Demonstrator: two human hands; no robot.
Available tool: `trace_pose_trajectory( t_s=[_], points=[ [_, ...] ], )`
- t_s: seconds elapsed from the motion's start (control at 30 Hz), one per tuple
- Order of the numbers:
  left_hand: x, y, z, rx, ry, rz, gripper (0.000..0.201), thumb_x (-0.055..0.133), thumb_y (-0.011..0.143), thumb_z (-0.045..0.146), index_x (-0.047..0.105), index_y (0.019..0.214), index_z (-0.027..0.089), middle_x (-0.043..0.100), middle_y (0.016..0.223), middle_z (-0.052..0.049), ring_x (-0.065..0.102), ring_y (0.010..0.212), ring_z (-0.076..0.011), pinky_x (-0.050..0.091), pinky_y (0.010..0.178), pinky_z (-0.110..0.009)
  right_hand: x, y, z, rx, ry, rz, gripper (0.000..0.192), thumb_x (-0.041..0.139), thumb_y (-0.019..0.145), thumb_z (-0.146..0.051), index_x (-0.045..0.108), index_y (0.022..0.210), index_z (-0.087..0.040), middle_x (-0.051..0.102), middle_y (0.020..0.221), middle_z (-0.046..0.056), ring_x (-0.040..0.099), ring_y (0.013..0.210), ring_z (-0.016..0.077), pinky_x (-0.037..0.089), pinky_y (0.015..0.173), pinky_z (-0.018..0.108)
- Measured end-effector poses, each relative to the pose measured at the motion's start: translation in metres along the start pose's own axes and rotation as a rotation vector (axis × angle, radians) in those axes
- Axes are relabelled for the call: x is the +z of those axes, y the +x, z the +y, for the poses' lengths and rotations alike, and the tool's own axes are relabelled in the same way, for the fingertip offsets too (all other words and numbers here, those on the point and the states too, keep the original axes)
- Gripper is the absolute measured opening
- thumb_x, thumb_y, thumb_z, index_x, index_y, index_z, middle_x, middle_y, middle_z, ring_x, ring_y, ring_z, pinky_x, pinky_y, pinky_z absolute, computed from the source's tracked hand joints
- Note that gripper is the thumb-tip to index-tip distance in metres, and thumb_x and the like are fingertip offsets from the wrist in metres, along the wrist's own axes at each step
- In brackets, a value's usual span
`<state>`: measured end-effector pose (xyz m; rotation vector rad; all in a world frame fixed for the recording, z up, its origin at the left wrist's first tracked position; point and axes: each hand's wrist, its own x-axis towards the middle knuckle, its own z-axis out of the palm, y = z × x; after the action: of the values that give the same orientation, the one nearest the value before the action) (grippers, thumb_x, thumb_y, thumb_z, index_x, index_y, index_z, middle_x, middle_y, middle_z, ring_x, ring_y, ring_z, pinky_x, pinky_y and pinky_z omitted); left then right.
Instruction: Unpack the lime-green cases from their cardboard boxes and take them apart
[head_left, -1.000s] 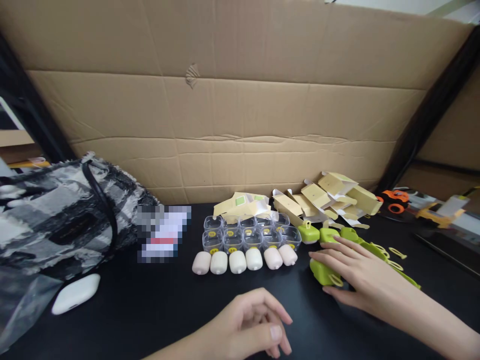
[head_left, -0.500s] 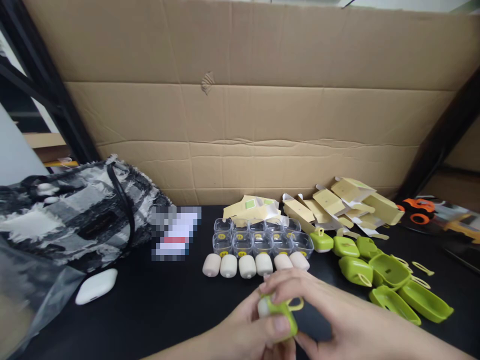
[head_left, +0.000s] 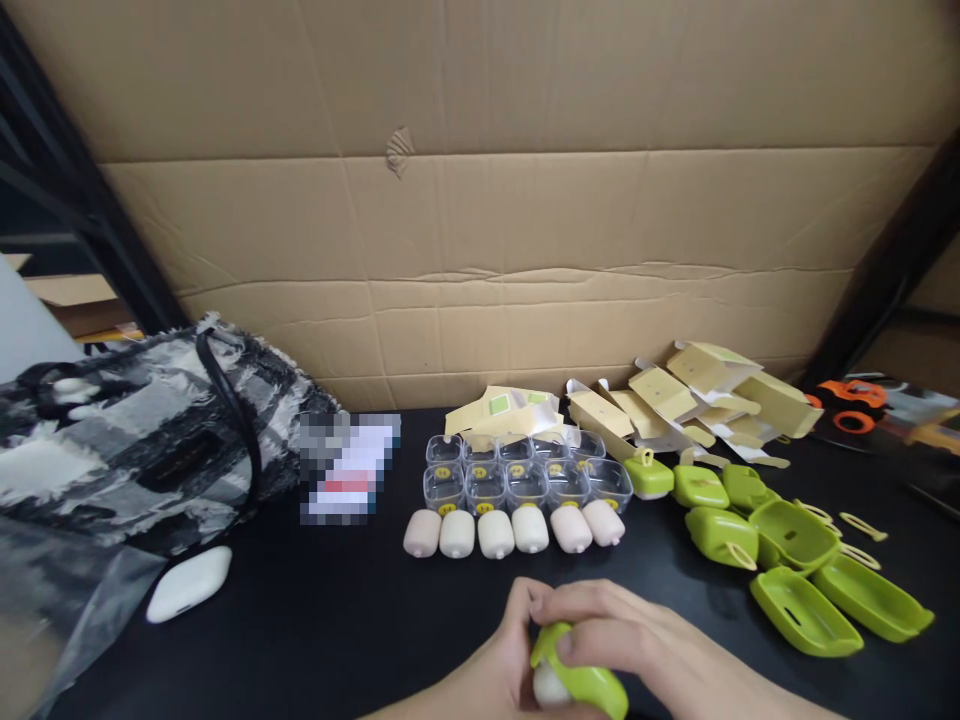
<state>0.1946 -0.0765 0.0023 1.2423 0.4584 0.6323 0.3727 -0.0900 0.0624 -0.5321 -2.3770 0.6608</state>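
Observation:
Both my hands meet at the bottom middle of the view over a black table (head_left: 337, 620). My left hand (head_left: 495, 670) and my right hand (head_left: 645, 650) together grip one green case (head_left: 585, 680) with a pale rounded piece showing inside it. Beyond them lies a row of several pale rounded pieces (head_left: 514, 530), with several small clear boxes (head_left: 525, 480) behind. To the right sit more green cases (head_left: 720, 530) and open green shells (head_left: 802, 610).
A cardboard sheet (head_left: 480, 200) walls off the back. Folded yellow cartons (head_left: 675, 400) lie against it. A black-and-white bag (head_left: 142, 430) and a white oval case (head_left: 187, 585) are at the left. An orange toy (head_left: 847, 405) sits at far right.
My right hand lifted a green case from the pile at the right and brought it to the middle, where my left hand joined it. Both hands have since dropped lower in view.

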Motion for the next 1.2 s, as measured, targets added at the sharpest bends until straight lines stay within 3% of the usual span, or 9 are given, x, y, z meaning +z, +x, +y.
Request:
trace_pose_trajectory(
  t_s=[0.1, 0.33, 0.53, 0.63, 0.73, 0.83, 0.93, 1.07, 1.2],
  points=[
    [-0.003, 0.002, -0.005, 0.013, -0.026, 0.004, 0.069, 0.085, 0.05, 0.048, 0.031, 0.086, 0.024, 0.038, 0.094, 0.0, 0.045, 0.081, -0.0134, 0.031, 0.068, -0.026, 0.007, -0.001, 0.009, -0.091, 0.028, 0.016, 0.057, 0.066, 0.078, -0.019, 0.039, 0.127, -0.028, 0.06, 0.117, 0.01, 0.058, 0.108, 0.0222, 0.048, 0.091, 0.032],
    [0.009, -0.004, 0.011, 0.132, -0.038, -0.037, 0.047, 0.075, 0.068, 0.023, 0.046, 0.105, 0.02, 0.046, 0.108, -0.004, 0.046, 0.107, -0.0235, 0.032, 0.09, -0.036, 0.007, 0.001, -0.004, -0.046, 0.082, 0.064, 0.074, 0.066, 0.075, -0.008, 0.027, 0.134, -0.03, 0.056, 0.125, 0.009, 0.055, 0.114, 0.0196, 0.045, 0.096, 0.029],
    [0.01, -0.013, 0.043, -0.159, -0.086, -0.043, 0.049, 0.074, 0.061, 0.018, 0.049, 0.103, 0.019, 0.049, 0.095, 0.001, 0.048, 0.093, -0.0169, 0.032, 0.078, -0.026, -0.009, 0.001, -0.011, 0.132, 0.129, -0.045, 0.044, 0.067, 0.074, -0.009, 0.05, 0.112, -0.025, 0.062, 0.111, 0.004, 0.059, 0.103, 0.0165, 0.047, 0.09, 0.025],
    [0.005, -0.019, 0.052, -0.359, -0.037, -0.052, 0.056, 0.072, 0.064, 0.021, 0.038, 0.108, 0.021, 0.047, 0.08, 0.006, 0.042, 0.067, -0.0078, 0.029, 0.061, -0.021, -0.015, -0.005, -0.003, 0.215, 0.168, 0.056, 0.042, 0.069, 0.073, -0.015, 0.048, 0.107, -0.027, 0.06, 0.107, 0.001, 0.059, 0.098, 0.0167, 0.048, 0.086, 0.026],
    [0.001, -0.02, 0.049, -0.235, 0.045, 0.002, 0.053, 0.075, 0.067, 0.032, 0.032, 0.098, 0.022, 0.047, 0.07, 0.009, 0.034, 0.055, -0.005, 0.024, 0.051, -0.02, -0.018, -0.01, 0.004, 0.277, 0.106, 0.221, 0.046, 0.066, 0.068, -0.013, 0.044, 0.106, -0.026, 0.057, 0.104, 0.001, 0.056, 0.099, 0.0193, 0.047, 0.085, 0.029],
    [-0.002, -0.015, 0.038, -0.018, 0.089, 0.157, 0.048, 0.073, 0.071, 0.042, 0.031, 0.084, 0.022, 0.055, 0.067, 0.006, 0.04, 0.053, -0.0046, 0.027, 0.05, -0.018, -0.016, -0.011, 0.005, 0.395, 0.004, 0.081, 0.042, 0.067, 0.062, -0.011, 0.049, 0.098, -0.024, 0.059, 0.093, -0.001, 0.058, 0.086, 0.0183, 0.048, 0.078, 0.029],
    [-0.004, -0.009, 0.029, 0.027, 0.1, 0.244, 0.048, 0.068, 0.073, 0.05, 0.03, 0.085, 0.024, 0.063, 0.062, 0.004, 0.039, 0.04, -0.0034, 0.025, 0.04, -0.016, -0.011, -0.008, 0.003, 0.442, -0.07, -0.068, 0.049, 0.071, 0.061, -0.012, 0.053, 0.105, -0.022, 0.062, 0.1, 0.002, 0.059, 0.092, 0.0206, 0.048, 0.083, 0.031],
    [-0.003, -0.009, 0.028, -0.001, 0.121, 0.265, 0.061, 0.069, 0.072, 0.049, 0.028, 0.108, 0.023, 0.053, 0.053, 0.011, 0.031, 0.037, -0.0035, 0.023, 0.039, -0.015, -0.007, 0.0, -0.001, 0.339, -0.155, -0.038, 0.077, 0.078, 0.067, -0.024, 0.038, 0.133, -0.018, 0.052, 0.13, 0.012, 0.05, 0.117, 0.0252, 0.041, 0.097, 0.035],
    [0.002, -0.012, 0.034, 0.017, 0.123, 0.155, 0.077, 0.078, 0.064, 0.044, 0.024, 0.114, 0.025, 0.052, 0.072, 0.007, 0.039, 0.055, -0.0054, 0.031, 0.055, -0.018, -0.004, 0.009, -0.008, 0.172, -0.216, -0.062, 0.05, 0.07, 0.08, -0.03, 0.051, 0.125, -0.021, 0.063, 0.111, 0.008, 0.058, 0.102, 0.0213, 0.046, 0.087, 0.031]
  ],
)
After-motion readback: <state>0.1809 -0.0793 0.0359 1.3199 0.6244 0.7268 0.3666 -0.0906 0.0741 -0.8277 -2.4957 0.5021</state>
